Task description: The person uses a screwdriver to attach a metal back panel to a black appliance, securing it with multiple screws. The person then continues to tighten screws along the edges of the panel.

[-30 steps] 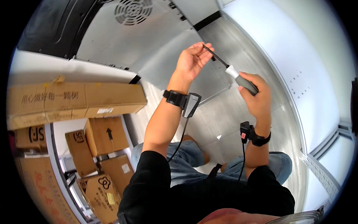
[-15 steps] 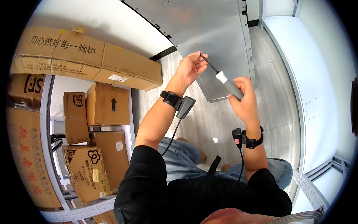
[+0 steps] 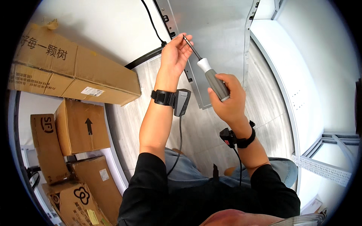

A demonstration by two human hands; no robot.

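A screwdriver [image 3: 215, 80] with a grey handle, a white collar and a dark shaft slants between my hands. My right hand [image 3: 232, 98] is wrapped around the handle's lower end. At the far end, my left hand [image 3: 174, 56] has its thumb and forefinger closed on the shaft's tip; whether a small part is held there too cannot be made out. Beneath and beyond both hands is a large grey metal panel [image 3: 222, 34], its edges lined with holes and small black fittings [image 3: 165, 18]. The left fingertips overlap its left edge in view.
Cardboard boxes [image 3: 81, 128] are stacked at left, with a long carton [image 3: 107, 81] above them. A white shelf unit [image 3: 281, 71] curves along the right. Wood-look floor [image 3: 132, 94] lies below. A black cable [image 3: 151, 20] hangs by the wall, and each wrist wears a strapped device with a cable.
The view has shifted, so the boxes sit farther left and lower. Both hands have moved up and left in the picture with the screwdriver, keeping their holds on it.
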